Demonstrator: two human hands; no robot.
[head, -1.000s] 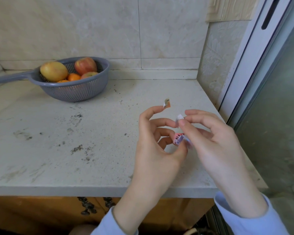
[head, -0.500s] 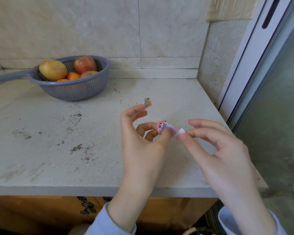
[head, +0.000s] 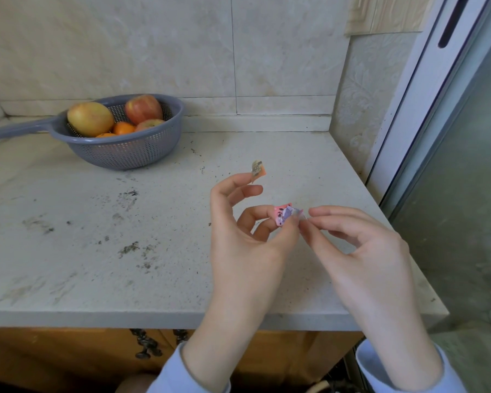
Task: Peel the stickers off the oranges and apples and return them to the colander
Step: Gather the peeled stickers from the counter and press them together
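Observation:
A grey colander (head: 131, 154) with a long handle stands at the back left of the counter and holds apples (head: 90, 119) and small oranges (head: 123, 128). My left hand (head: 247, 245) is raised over the counter's right part. A small orange sticker (head: 258, 169) clings to its index fingertip, and its thumb and middle finger pinch a pink and purple bunch of stickers (head: 283, 216). My right hand (head: 360, 251) meets it from the right, its thumb and index fingertips on the same bunch.
The pale stone counter (head: 97, 236) is speckled with dark crumbs. A tiled wall runs behind it. A sliding door frame (head: 408, 95) borders the right side. Dark cabinet handles (head: 146, 346) hang below the front edge.
My hands drifted left and lower, parted for a moment with the right one pulling away to the right, then closed together again on the pink sticker bunch.

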